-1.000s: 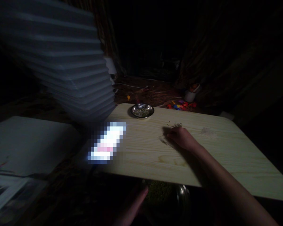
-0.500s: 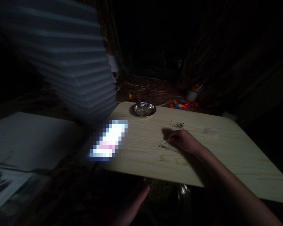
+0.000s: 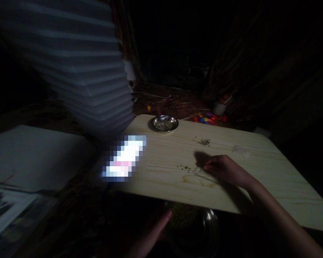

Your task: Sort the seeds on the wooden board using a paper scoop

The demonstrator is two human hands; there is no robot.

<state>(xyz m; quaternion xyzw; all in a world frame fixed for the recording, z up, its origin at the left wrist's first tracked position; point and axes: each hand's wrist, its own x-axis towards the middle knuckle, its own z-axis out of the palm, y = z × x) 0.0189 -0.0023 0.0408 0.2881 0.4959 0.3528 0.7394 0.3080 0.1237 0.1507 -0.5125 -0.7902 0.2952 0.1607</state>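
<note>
My right hand [image 3: 226, 169] rests on the light wooden table [image 3: 258, 179], palm down, fingers curled and drawn together over a thin line of small green grains [image 3: 187, 167]. What its fingertips hold, if anything, is too small to see. My left hand [image 3: 153, 233] is below the table's near edge, fingers stretched along the rim of a steel bowl [image 3: 204, 229] filled with green grains. A small steel dish [image 3: 165, 124] with grains stands at the table's far edge. Another small heap of grains [image 3: 204, 142] lies beyond my right hand.
A glowing blurred rectangle [image 3: 123, 158] lies at the table's left end. A large ribbed pale object [image 3: 78, 68] looms at upper left. A pale flat surface [image 3: 34, 157] lies left. A white cup [image 3: 218, 106] and coloured bits [image 3: 207, 117] are on the dark floor behind.
My right hand has slid toward me and to the right across the table, leaving a trail of grains behind it. My left hand has stayed at the bowl.
</note>
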